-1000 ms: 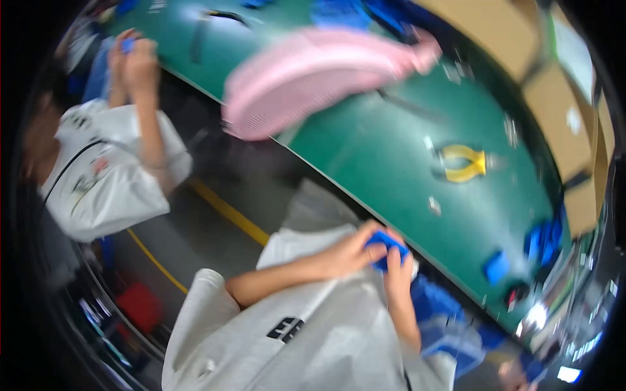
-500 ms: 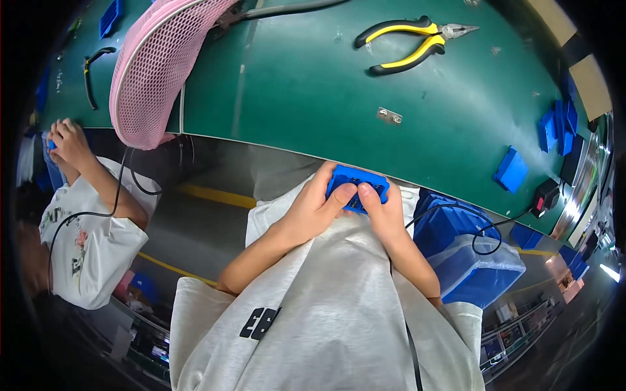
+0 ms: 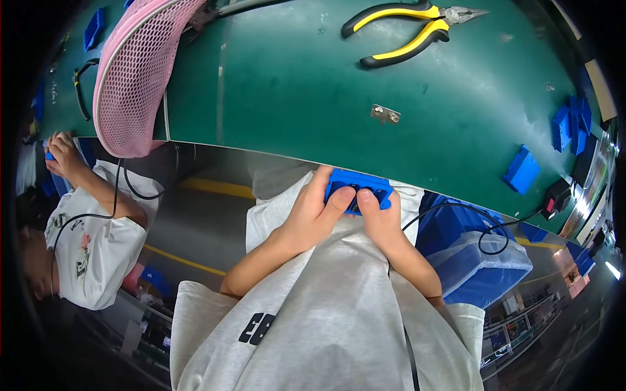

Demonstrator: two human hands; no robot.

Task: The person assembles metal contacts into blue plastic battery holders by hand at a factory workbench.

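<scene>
Matt blue plastic block [image 3: 355, 176] in the grip; smooth green tabletop [image 3: 293, 98] just beyond it, soft sheen.
Small plate [image 3: 385, 114] ahead of grip: bare metal, shiny. Pliers [image 3: 438, 23] farther ahead: bright metal nose; handles smooth, semi-matt, plastic or rubber, can't tell which. Loose blue piece [image 3: 521, 170] right of grip: smooth plastic, low gloss. Pink cover [image 3: 134, 78] well left of grip: open mesh, fabric-looking, matt. Bag [image 3: 490, 259] right of and below grip: thin clear film, wrinkled, glossy. Shirt [image 3: 326, 313] below grip: matt cloth, soft, creased.

Pale grey short-sleeved shirt [image 3: 326, 319], black lettering [image 3: 257, 329], black cable [image 3: 411, 355]
</scene>
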